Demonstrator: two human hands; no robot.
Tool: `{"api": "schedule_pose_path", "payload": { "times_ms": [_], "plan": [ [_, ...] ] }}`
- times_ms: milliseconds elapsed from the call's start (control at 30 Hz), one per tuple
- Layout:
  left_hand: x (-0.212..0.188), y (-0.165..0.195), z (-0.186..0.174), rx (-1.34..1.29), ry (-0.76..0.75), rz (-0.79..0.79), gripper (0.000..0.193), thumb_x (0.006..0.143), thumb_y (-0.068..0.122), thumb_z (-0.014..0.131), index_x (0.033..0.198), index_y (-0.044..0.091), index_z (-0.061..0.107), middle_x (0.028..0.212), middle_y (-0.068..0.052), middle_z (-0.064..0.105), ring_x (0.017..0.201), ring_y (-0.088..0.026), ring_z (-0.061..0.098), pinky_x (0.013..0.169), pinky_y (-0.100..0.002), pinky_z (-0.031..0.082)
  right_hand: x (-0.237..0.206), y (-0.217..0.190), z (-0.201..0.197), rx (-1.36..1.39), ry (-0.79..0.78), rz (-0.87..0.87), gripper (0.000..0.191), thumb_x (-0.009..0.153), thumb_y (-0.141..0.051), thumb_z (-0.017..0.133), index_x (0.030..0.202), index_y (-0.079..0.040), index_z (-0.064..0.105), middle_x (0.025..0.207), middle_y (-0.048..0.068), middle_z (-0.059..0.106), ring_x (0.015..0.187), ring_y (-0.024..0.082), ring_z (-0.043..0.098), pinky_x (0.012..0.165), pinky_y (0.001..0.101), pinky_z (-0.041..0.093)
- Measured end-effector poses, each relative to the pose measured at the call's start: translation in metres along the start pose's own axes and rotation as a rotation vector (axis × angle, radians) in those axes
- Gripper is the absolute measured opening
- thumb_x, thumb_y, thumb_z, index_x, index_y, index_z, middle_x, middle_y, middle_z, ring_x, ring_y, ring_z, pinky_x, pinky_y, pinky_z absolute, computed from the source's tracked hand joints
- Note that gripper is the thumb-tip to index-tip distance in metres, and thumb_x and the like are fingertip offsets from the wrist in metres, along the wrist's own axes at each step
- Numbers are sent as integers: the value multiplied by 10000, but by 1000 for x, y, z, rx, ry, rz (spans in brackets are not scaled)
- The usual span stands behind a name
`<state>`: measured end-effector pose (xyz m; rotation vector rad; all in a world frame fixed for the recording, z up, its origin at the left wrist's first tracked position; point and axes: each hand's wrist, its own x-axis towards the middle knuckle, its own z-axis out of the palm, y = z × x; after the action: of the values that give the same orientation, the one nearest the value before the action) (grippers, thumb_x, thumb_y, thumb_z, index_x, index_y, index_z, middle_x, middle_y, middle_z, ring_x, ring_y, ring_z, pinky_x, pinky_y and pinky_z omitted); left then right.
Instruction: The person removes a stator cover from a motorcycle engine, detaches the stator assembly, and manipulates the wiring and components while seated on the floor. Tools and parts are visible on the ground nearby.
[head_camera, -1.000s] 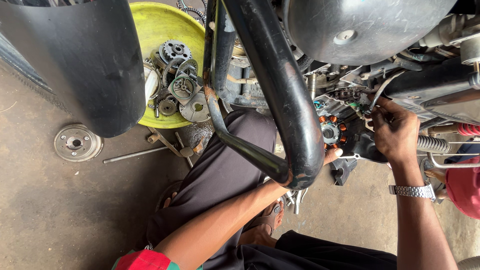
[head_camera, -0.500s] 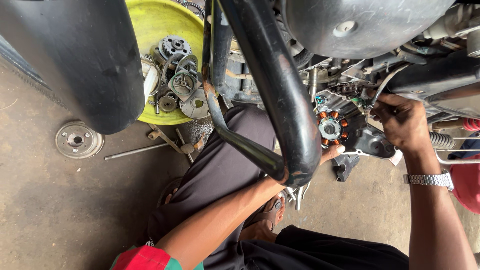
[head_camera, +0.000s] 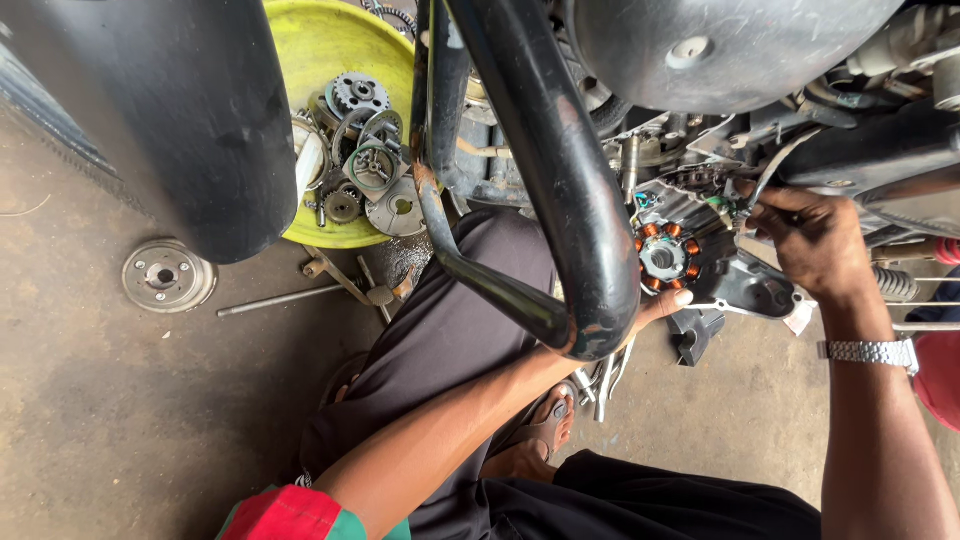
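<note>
Floor: oily concrete under my motorcycle engine (head_camera: 700, 200).
Stator (head_camera: 665, 258): between hands; left hand (head_camera: 668, 303) fingertips touch below.
Right hand (head_camera: 815, 240): pinches wires (head_camera: 735, 212), upper right.

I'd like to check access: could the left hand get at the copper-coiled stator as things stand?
Probably yes: the left hand shows its fingertips right below the stator, though the black crash bar hides most of that hand.

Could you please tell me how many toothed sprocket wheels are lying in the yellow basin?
1 clearly: a toothed sprocket near the top of the parts pile in the yellow basin. A smaller gear-like piece lies lower down; others may be hidden beneath.
</note>
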<state>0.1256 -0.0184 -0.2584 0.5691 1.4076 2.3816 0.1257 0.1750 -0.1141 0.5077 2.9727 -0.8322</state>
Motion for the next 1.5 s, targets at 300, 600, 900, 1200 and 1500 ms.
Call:
{"api": "schedule_pose_path", "payload": {
  "times_ms": [300,600,900,1200,1500],
  "plan": [
    [-8,-11,-3,102,13,1,1329,817,517,784,1664,-75,-51,1720,-379,-26,1638,-458,-38,1278,-648,105,6,0,-3,-28,-36,-1,404,953,159,559,1245,-63,729,1206,119,743,999,154,702,927,306,586],
    [-9,-18,-5,84,31,44,1284,828,502,798,1634,-125,19,1676,-404,29,1599,-490,7,1235,-661,118,9,5,-4,102,-63,-34,514,873,200,449,1208,-75,726,1262,89,722,1095,147,703,976,314,560],
    [-10,-23,1,-126,-35,-43,803,902,497,732,1374,-123,534,1405,-300,542,1419,-405,437,1134,-580,374,10,3,-8,-9,-108,-48,388,956,148,542,1213,-71,733,1155,90,748,1019,149,702,943,309,585],
    [-9,-23,6,-115,-39,-33,771,905,502,733,1335,-122,586,1362,-288,577,1390,-393,476,1138,-561,406,-1,-8,2,61,-19,4,243,1053,-12,605,1262,-57,720,1052,48,731,907,116,655,825,277,551],
    [-2,-16,3,89,-29,-121,1041,822,589,729,1472,-149,389,1456,-364,426,1450,-460,361,1080,-621,389,-3,-8,8,198,62,42,218,1080,-55,601,1278,-14,684,1015,32,694,892,86,630,821,244,530]
  ]
}}
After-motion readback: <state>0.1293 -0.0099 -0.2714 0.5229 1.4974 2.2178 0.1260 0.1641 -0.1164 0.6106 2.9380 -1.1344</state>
